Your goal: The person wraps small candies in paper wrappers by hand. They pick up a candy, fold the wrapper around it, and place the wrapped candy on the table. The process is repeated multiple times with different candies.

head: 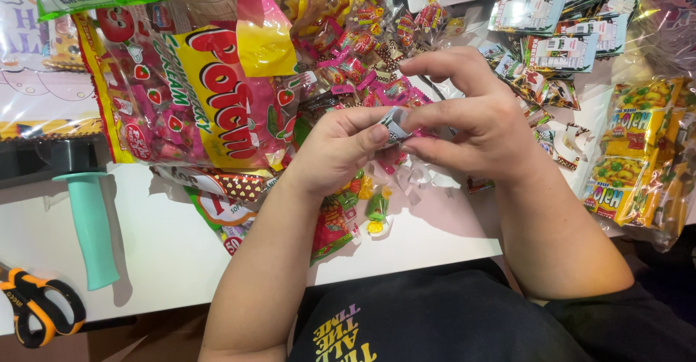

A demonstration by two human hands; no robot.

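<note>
I have a small wrapped sweet pinched between both sets of fingertips, held up just above the white table and over a scatter of loose sweets. My left hand closes thumb and forefinger on its near end; my right hand grips the far end with thumb and lower fingers, the index finger arched free above it. Both grips are tight on the wrapper — no gap shows at either end. I judge the step in hand to be working the wrapper, twisting or pulling its ends, though I cannot tell which way it turns. What comes next calls for a firm hold at one end while the other peels or tugs, with care not to drop the piece into the pile below. Beyond my hands lies a heap of pink and red sweets, to the left a big red-and-yellow candy bag, to the right stacked small packets and yellow packets. A teal handle and orange-handled scissors sit at the far left.
</note>
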